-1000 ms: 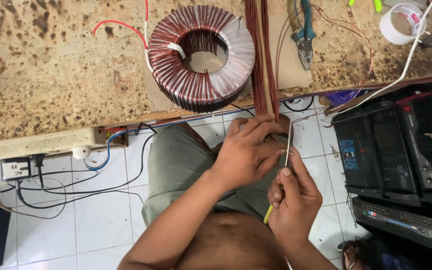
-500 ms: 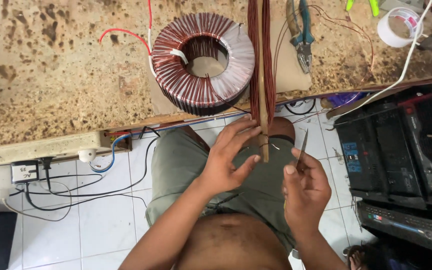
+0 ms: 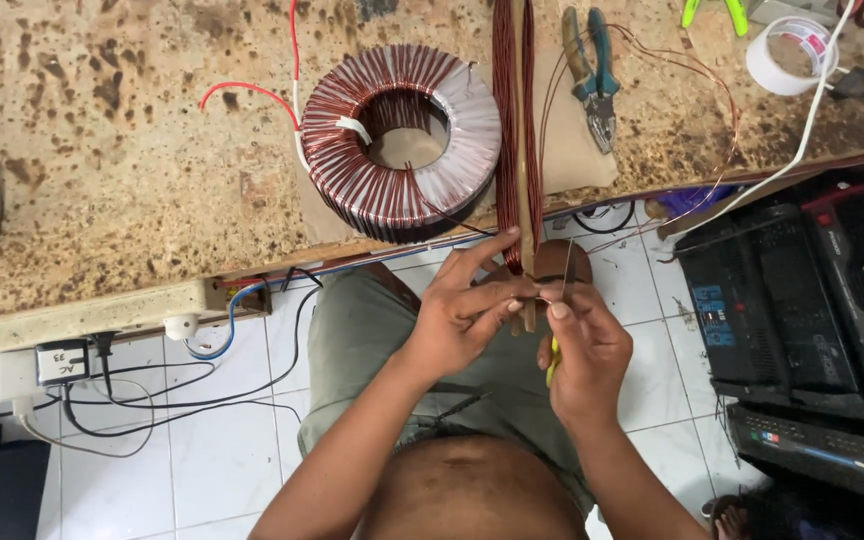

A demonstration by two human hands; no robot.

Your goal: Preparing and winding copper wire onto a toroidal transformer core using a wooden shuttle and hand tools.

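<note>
A long wooden shuttle wound with copper wire [image 3: 517, 120] runs from the bench top down past its front edge. My left hand [image 3: 462, 315] grips the shuttle's lower end over my lap. My right hand [image 3: 587, 350] presses its fingertips against my left fingers at that end and holds a thin tool with a yellow handle [image 3: 551, 368]. The tool's tip is hidden between my fingers. A ring-shaped core [image 3: 397, 140], partly wound with copper wire and partly white, lies on the bench left of the shuttle. A fine copper wire links it to the shuttle.
Blue-handled pliers [image 3: 592, 75] and a white tape roll [image 3: 792, 55] lie on the speckled bench [image 3: 102, 150]. A red wire [image 3: 252, 92] and a white cable [image 3: 802, 150] cross it. A power strip [image 3: 102, 315] hangs under the edge. Black equipment boxes [image 3: 802, 300] stand at the right on the tiled floor.
My right hand has moved up and left with the thin tool until it meets my left hand at the shuttle's end. The left hand stays on the shuttle.
</note>
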